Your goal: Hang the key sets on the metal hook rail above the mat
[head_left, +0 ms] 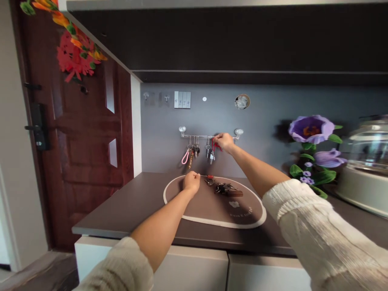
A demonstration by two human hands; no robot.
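Just left of my right hand (224, 141) and pinched by it, the red strap (213, 144) hangs roughly lengthwise downward at the rail (198, 136); my left hand (191, 182), lower and farther off, curls loosely, nothing showing in it. Below my right hand, keys (223, 188) lie on the mat (206, 212).

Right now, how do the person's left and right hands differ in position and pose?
The left hand is low, over the mat; the right hand is higher, at the rail. The left hand's fingers are curled, any contents hidden; the right hand pinches a red cord. Both are bare, with pale knit sleeves behind them.
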